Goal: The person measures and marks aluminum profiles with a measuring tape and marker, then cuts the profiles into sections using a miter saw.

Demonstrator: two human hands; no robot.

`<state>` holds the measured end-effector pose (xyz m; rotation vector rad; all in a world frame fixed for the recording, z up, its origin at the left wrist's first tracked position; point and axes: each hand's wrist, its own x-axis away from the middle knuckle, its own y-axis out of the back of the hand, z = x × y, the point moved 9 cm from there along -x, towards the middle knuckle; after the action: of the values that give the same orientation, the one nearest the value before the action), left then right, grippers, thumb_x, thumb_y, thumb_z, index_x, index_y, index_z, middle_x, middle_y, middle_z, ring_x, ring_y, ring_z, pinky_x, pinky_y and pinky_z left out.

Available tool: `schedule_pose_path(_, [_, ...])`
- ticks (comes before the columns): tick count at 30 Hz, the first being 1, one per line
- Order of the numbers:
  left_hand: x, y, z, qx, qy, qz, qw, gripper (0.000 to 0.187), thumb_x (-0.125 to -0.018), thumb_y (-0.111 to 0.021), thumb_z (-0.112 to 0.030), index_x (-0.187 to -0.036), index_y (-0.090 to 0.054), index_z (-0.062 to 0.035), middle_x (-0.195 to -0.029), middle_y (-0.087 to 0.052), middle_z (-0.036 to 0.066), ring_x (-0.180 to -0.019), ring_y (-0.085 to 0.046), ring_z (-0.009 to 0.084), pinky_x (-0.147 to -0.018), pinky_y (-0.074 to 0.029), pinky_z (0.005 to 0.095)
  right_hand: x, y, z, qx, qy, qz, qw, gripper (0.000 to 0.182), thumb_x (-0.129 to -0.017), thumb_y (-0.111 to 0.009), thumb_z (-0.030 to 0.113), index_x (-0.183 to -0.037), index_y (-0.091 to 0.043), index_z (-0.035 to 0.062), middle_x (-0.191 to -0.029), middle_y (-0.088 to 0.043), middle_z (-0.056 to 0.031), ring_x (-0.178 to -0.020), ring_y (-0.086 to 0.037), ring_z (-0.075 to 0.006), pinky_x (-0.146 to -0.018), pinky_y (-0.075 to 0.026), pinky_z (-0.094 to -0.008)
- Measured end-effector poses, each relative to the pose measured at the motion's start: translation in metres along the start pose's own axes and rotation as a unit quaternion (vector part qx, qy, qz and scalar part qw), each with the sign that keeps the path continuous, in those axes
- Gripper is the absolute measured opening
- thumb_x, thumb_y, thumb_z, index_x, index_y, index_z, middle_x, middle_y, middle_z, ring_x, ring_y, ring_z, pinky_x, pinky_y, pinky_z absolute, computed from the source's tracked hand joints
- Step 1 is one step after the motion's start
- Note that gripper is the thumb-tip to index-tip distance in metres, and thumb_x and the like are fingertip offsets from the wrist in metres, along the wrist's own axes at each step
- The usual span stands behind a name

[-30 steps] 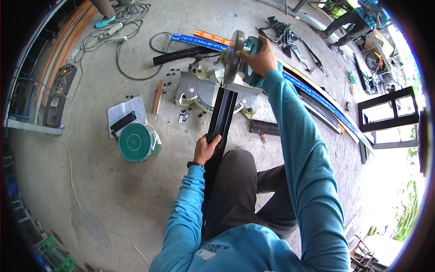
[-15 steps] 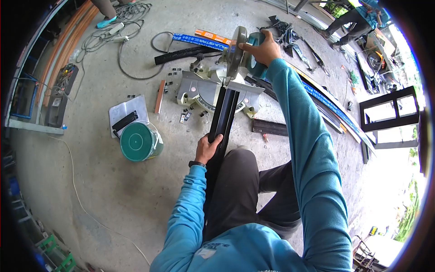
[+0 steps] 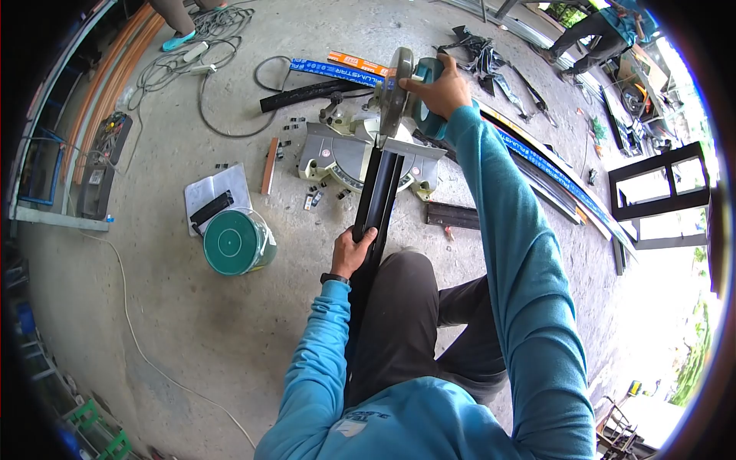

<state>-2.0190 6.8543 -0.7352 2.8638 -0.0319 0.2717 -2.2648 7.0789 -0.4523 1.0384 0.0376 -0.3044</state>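
The long black profile runs from lower centre up to the miter saw at upper centre, its axis square to the blade. The left hand grasps its near stretch; the right hand clenches the saw handle beyond its far end.

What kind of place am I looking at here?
Most likely an aluminium fabrication workshop floor: a miter saw sits on bare concrete, long metal profiles and offcuts lie about, and power cables trail across the ground.
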Motion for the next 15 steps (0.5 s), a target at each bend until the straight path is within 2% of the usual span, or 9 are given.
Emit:
schedule_pose_path(2, [0.000,0.000,-0.002,0.002,-0.003,-0.004,1.000,0.058,-0.093,-0.072,-0.056,-0.099,-0.073,0.0024,-0.086,-0.074,0.020,-0.082,-0.073,0.0359,-0.074,-0.056,0.0438,0.004,0.002,0.002,0.003,0.002,-0.001,1.000,0.112,-0.070,-0.092,0.055,-0.154,-0.040,0.0032,-0.128,-0.068,-0.0242,-0.116,-0.069,-0.0348,-0.101,-0.055,-0.0400])
schedule_pose_path(5, [0.000,0.000,-0.001,0.004,0.001,-0.003,1.000,0.058,-0.093,-0.072,-0.056,-0.099,-0.073,0.0023,-0.086,-0.074,0.020,-0.082,-0.073,0.0361,-0.074,-0.056,0.0439,0.009,0.002,0.002,-0.038,-0.014,0.011,0.999,0.109,-0.068,-0.093,0.050,-0.153,-0.041,0.0040,-0.136,-0.064,-0.0238,-0.127,-0.063,-0.0369,-0.110,-0.050,-0.0414])
schedule_pose_path(15, [-0.001,-0.001,0.001,-0.006,-0.001,0.001,1.000,0.058,-0.093,-0.071,-0.055,-0.098,-0.073,0.0027,-0.087,-0.074,0.020,-0.083,-0.073,0.0363,-0.075,-0.055,0.0443,0.013,0.002,0.002,-0.045,-0.014,0.007,0.999,0.108,-0.068,-0.094,0.049,-0.151,-0.042,0.0039,-0.132,-0.067,-0.0246,-0.122,-0.066,-0.0376,-0.106,-0.052,-0.0423])
